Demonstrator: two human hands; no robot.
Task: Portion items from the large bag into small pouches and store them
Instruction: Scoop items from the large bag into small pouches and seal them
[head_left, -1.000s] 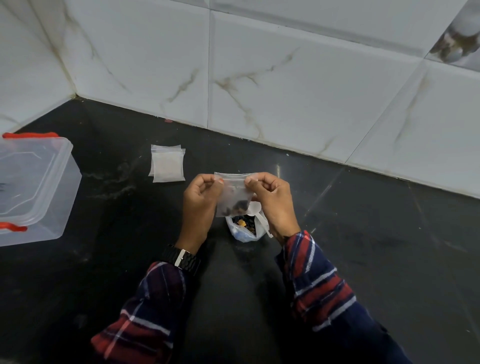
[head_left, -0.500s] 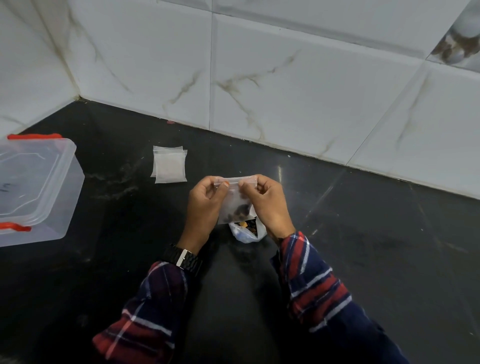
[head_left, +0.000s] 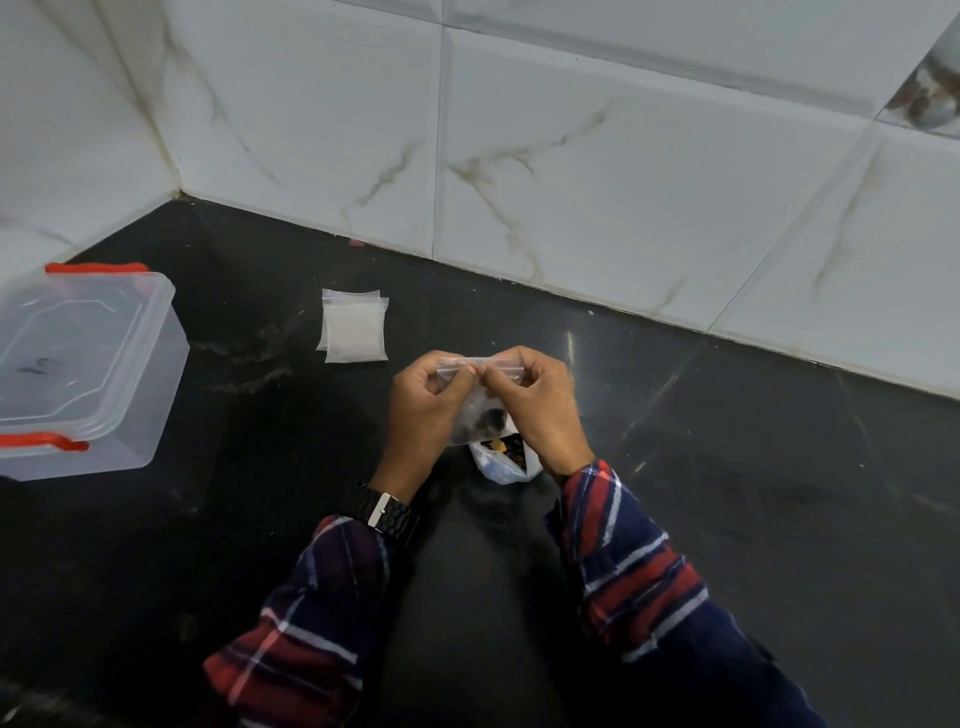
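Note:
A small clear zip pouch (head_left: 480, 415) with dark pieces at its bottom hangs above the black counter. My left hand (head_left: 423, 410) and my right hand (head_left: 540, 410) both pinch its top strip, fingertips almost touching at the middle. Just below and behind the pouch sits the large bag (head_left: 501, 460), open, with dark and orange pieces showing; my right hand covers part of it. A small stack of empty pouches (head_left: 354, 327) lies flat to the upper left of my hands.
A clear plastic box with a lid and red clips (head_left: 78, 374) stands at the left edge of the black counter (head_left: 727, 493). White marble-look tiled walls (head_left: 571, 156) close the back and left corner.
My two hands have slid closer together along the pouch's top strip, from its ends toward the middle. The pouch stays in the same place above the large bag.

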